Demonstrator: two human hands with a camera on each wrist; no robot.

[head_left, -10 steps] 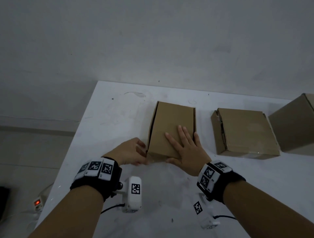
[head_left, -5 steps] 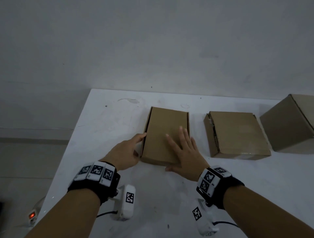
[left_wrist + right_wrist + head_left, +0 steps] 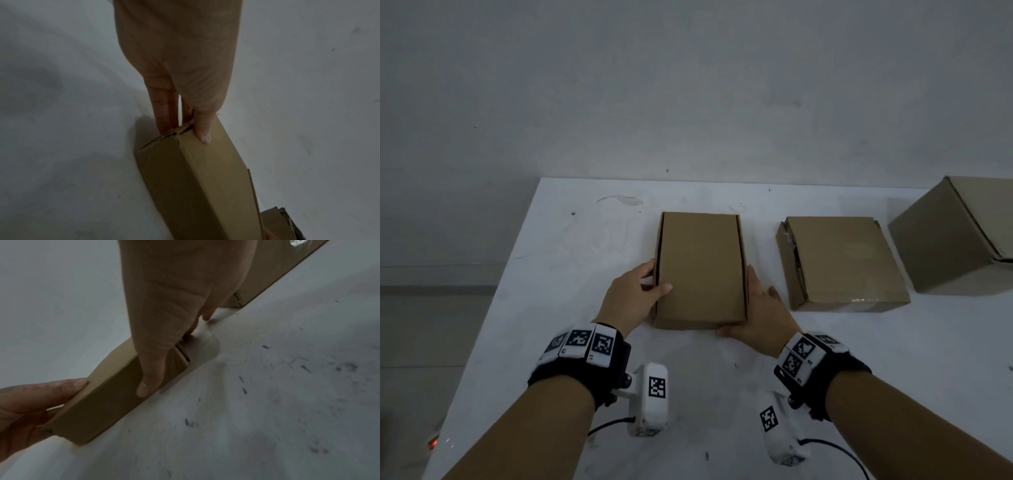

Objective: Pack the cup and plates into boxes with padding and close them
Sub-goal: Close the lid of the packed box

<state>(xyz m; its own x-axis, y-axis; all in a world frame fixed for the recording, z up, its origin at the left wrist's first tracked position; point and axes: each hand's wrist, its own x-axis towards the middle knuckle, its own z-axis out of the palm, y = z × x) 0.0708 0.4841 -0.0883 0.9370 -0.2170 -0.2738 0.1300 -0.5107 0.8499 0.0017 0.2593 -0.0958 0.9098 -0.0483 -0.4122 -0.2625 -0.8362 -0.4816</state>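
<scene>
Brown cardboard box (image 3: 700, 270), flat and closed, lying on the white worktop (image 3: 571, 260) near its left end, long side running away from the camera. Gripped from both flanks. Left hand (image 3: 631, 301) on the left side wall, thumb hooked over the top face close to the near corner, fingers (image 3: 164, 113) straight down the side where the flap seam shows; a pinch between thumb and fingers, not a full wrap. Right hand (image 3: 760, 315) against the right side wall, thumb (image 3: 151, 382) laid along the near end face down by the worktop, the other fingers alongside the right wall and mostly hidden behind the box from the head view. Both holding the box, palms kept fairly open.

Second closed cardboard box (image 3: 842, 263) just to the right, apart from the first, left side flap ragged. Larger cardboard box (image 3: 959, 240) beyond that at the right edge, partly cut off by the frame. Worktop surface smudged with dark scuffs near the right hand.
</scene>
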